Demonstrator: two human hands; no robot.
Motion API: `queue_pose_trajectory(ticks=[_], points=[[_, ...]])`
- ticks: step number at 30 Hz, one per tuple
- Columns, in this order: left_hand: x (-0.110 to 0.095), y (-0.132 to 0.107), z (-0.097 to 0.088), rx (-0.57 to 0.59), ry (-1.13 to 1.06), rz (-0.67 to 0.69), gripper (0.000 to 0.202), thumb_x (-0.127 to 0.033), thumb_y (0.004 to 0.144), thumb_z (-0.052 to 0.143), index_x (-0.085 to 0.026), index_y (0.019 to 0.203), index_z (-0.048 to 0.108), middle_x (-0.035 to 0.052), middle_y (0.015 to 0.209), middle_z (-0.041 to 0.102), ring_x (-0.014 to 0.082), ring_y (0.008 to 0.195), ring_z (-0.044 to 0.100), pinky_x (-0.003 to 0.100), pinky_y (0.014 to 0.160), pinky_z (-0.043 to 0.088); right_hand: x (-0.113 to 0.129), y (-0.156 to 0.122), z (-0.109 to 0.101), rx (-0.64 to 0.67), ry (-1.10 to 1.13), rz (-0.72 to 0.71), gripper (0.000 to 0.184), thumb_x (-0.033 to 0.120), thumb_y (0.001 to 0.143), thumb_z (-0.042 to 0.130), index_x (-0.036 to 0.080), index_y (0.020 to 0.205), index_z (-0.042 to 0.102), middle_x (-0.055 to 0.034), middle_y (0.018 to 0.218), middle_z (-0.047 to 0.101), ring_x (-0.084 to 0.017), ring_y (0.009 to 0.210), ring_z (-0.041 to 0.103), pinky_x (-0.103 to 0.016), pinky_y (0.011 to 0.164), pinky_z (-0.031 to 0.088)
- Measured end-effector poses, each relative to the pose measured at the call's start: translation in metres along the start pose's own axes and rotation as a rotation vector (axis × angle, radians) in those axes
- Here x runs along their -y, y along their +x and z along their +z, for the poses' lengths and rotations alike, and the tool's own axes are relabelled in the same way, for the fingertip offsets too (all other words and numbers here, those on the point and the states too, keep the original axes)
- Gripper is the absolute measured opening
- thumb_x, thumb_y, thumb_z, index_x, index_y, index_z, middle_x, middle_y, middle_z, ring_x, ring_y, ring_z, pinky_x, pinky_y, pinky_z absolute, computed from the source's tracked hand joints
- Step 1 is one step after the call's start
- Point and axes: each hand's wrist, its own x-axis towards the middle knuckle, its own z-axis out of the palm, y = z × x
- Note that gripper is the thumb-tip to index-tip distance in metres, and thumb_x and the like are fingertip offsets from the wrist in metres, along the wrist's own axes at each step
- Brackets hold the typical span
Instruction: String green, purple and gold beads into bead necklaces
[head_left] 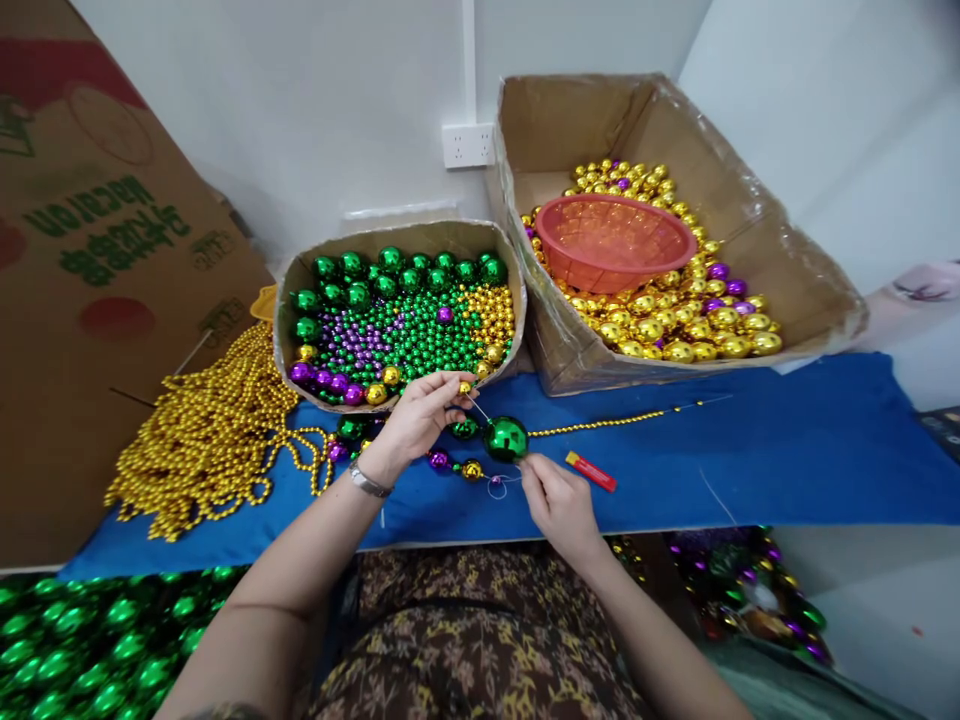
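Note:
My left hand pinches a small gold bead between thumb and fingertips, just in front of the bead box. A pale string slants from it down to a large shiny green ball. Right below that ball, my right hand is closed, its thumb and forefinger pinching the string at the ball's lower side. Under my hands lies part of a bead strand, with a purple bead, a gold bead and a small purple bead by a loop of thread. Another green ball is partly hidden by my left fingers.
A cardboard box holds green, purple and gold beads. Right of it, a larger box holds gold balls and a red basket. Gold bead strands are heaped left. A red lighter and gold strand lie on blue cloth.

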Motion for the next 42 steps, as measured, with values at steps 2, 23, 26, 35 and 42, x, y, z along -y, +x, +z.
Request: queue_pose_trajectory(ticks=[2,23,26,35,42], points=[[0.0,-0.001,0.0,0.003,0.004,0.006,0.024,-0.032,0.08,0.071,-0.014,0.097,0.071,0.0069,0.087,0.068,0.0114,0.073,0.062,0.021,0.059,0.05,0.0,-0.001,0.0,0.004,0.001,0.003,0.026,0.023,0.099,0.041,0.018,0.08,0.058,-0.0012,0.067,0.062,-0.011,0.06,0.058,-0.021,0.062,0.039],[0.043,-0.024,0.002,-0.139,0.767,0.314,0.019,-0.035,0.082,0.065,-0.017,0.078,0.069,0.0035,0.076,0.07,0.0139,0.066,0.059,0.025,0.061,0.044,-0.027,-0.01,0.014,0.084,-0.247,-0.048,0.03,0.019,0.095,0.042,0.017,0.119,0.059,-0.0096,0.107,0.07,-0.019,0.088,0.069,-0.027,0.073,0.053],[0.024,-0.024,0.019,-0.084,0.781,0.415,0.017,-0.033,0.084,0.064,-0.018,0.08,0.069,0.0046,0.081,0.071,0.0155,0.074,0.062,0.026,0.067,0.047,-0.012,0.006,0.011,0.052,-0.109,-0.046,0.033,0.026,0.097,0.042,0.017,0.126,0.055,-0.0108,0.116,0.068,-0.02,0.103,0.066,-0.03,0.088,0.052],[0.013,-0.026,0.035,0.064,0.585,0.41,0.025,-0.032,0.084,0.064,-0.02,0.106,0.066,0.0082,0.106,0.068,0.0195,0.096,0.062,0.032,0.084,0.049,0.002,0.028,-0.012,0.082,0.253,0.093,0.026,0.033,0.099,0.041,0.019,0.102,0.063,-0.0034,0.08,0.07,-0.013,0.067,0.066,-0.024,0.067,0.052],[0.078,-0.017,0.025,0.601,0.952,0.35,0.027,-0.036,0.077,0.068,-0.019,0.098,0.066,0.0093,0.099,0.066,0.0247,0.097,0.061,0.036,0.09,0.046,0.022,0.036,-0.034,0.017,0.55,0.214,0.028,0.041,0.097,0.044,0.02,0.098,0.062,0.0057,0.056,0.051,-0.008,0.049,0.052,-0.02,0.052,0.045]])
